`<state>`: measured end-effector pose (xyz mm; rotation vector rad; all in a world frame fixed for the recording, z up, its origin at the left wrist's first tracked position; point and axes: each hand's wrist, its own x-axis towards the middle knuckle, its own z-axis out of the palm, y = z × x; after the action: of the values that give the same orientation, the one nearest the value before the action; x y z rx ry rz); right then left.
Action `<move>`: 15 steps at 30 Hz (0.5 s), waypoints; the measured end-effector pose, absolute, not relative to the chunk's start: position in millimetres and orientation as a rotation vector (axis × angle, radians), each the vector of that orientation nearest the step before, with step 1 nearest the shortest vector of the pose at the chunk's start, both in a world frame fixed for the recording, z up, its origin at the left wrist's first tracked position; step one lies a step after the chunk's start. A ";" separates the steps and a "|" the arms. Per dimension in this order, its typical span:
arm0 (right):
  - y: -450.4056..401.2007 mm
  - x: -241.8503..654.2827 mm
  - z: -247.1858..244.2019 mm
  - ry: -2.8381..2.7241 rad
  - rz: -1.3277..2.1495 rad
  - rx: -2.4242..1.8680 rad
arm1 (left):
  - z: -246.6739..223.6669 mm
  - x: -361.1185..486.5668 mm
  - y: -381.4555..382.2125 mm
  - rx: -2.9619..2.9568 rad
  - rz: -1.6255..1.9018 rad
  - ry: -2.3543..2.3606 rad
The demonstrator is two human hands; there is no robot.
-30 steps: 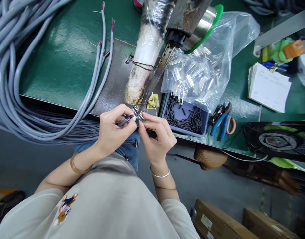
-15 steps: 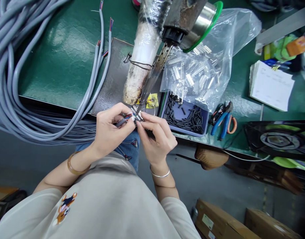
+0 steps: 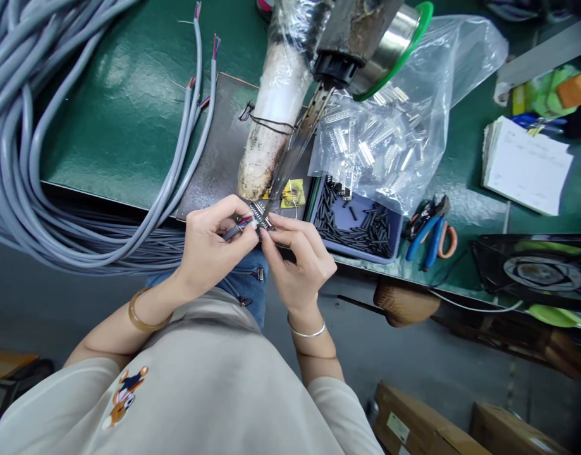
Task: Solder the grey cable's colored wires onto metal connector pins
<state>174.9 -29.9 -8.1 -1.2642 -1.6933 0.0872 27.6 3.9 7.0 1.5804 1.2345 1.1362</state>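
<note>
My left hand (image 3: 214,246) pinches the end of a grey cable (image 3: 232,232), whose thin coloured wires fan out between the fingertips. Close against it, my right hand (image 3: 302,256) has its thumb and forefinger closed on a small metal connector (image 3: 265,221). The tip of a soldering iron (image 3: 297,142), pointing down from above, reaches the connector and wires. Beside the tip is a white wrapped tube (image 3: 266,133) with a scorched end. Behind the fingers lies a yellow sponge piece (image 3: 293,193) on a dark plate (image 3: 212,151).
Grey cables (image 3: 15,145) loop over the left. To the right are a purple tray (image 3: 394,243) of black sleeves, a clear bag (image 3: 461,63) of connectors, a solder spool (image 3: 389,50), pliers (image 3: 430,237), a notepad (image 3: 527,164) and a fan (image 3: 537,272).
The view has shifted slightly, so the bench items sit a little further right. Both hands keep nearly the same pose at the iron's tip.
</note>
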 end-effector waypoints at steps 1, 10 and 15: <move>-29.5 174.6 -7.0 -1.690 0.083 -1.263 | 8.2 27.3 4.0 1.586 1.135 1.239; -29.8 173.3 -4.1 -1.715 -0.027 -1.262 | 17.2 25.4 5.6 1.590 1.107 1.237; -31.7 176.1 -9.1 -1.783 -0.068 -1.242 | 11.1 25.4 4.1 1.560 1.070 1.230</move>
<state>176.1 -31.7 -9.1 -1.2423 -1.7833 -0.0676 25.4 4.1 11.1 1.5598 1.2296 1.0701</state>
